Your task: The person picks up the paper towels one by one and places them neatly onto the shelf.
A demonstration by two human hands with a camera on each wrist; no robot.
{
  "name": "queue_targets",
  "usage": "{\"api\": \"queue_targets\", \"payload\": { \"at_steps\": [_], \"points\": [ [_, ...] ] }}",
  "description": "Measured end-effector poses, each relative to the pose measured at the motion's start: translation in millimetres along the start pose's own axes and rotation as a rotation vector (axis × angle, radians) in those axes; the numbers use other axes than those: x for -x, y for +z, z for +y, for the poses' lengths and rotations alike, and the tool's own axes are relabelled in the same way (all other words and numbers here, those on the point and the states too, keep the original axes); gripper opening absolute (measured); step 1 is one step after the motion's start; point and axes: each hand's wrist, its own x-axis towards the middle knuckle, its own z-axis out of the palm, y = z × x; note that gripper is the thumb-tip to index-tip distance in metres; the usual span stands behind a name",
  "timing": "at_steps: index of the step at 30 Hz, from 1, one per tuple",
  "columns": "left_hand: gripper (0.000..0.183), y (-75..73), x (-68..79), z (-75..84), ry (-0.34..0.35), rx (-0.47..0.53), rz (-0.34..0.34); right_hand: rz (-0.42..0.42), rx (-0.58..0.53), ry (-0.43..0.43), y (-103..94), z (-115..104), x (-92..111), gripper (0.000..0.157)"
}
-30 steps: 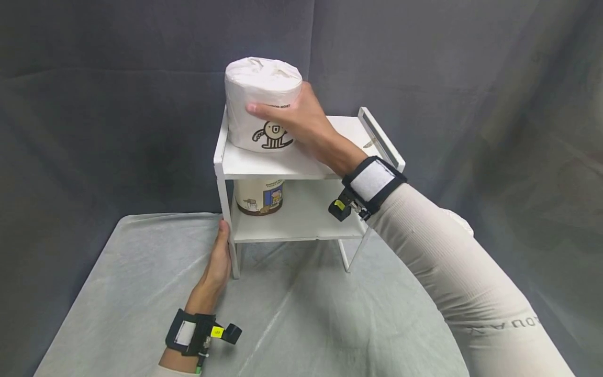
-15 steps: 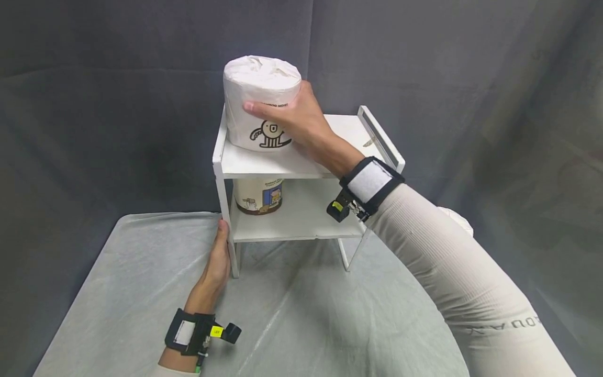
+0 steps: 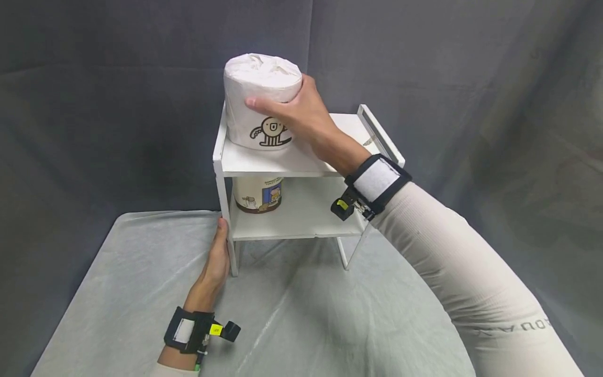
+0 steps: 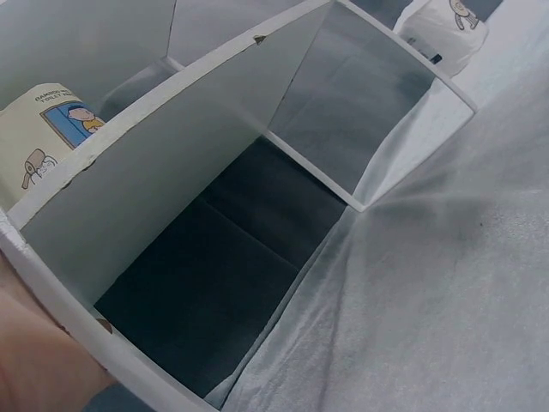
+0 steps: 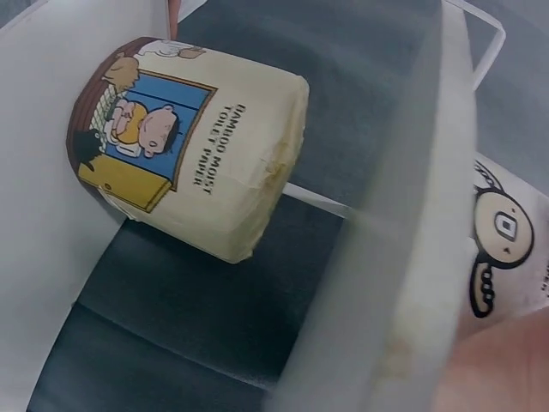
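Observation:
A paper-wrapped white toilet roll [image 3: 252,123] with a cartoon figure stands upright at the left end of the white two-tier shelf's top board [image 3: 320,162]. My right hand [image 3: 306,118] grips it from the right, thumb across the front and fingers hidden behind. Whether its base fully touches the board is hard to tell. My left hand [image 3: 218,262] rests along the outside of the shelf's left leg, thumb pointing up; its other fingers are out of sight. On the lower board sits a cream toilet roll [image 3: 256,195], lying sideways in the tilted right wrist view [image 5: 197,146].
The shelf stands on a grey cloth-covered table [image 3: 155,262] before a dark grey curtain [image 3: 141,131]. In the left wrist view, another white wrapped roll [image 4: 450,34] lies beyond the shelf's far side. A raised rim [image 3: 381,135] closes the top board's right end.
Hardly anything moves. The right wrist and forearm shift slightly right, now covering the white item at the far right. The left hand stays against the leg.

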Motion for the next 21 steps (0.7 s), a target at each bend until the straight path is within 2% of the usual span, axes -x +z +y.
{"api": "queue_targets", "payload": {
  "at_steps": [3, 9, 12, 21],
  "points": [
    [0.079, 0.1, -0.3, -0.2, 0.007, 0.001, 0.001, 0.030, 0.059, 0.080, -3.9, -5, -1, 0.068],
    [0.081, 0.5, 0.0, -0.1, -0.008, 0.010, 0.007, 0.057, 0.196, 0.192, -13.2, -17, 4, 0.105],
    [0.081, 0.4, 0.1, -0.1, -0.016, 0.010, 0.006, 0.058, 0.235, 0.238, -20.4, -21, 7, 0.115],
    [0.079, -1.1, 1.3, -0.5, 0.006, 0.021, 0.007, 0.077, 0.260, 0.289, -39.1, -31, 19, 0.109]
  ]
}}
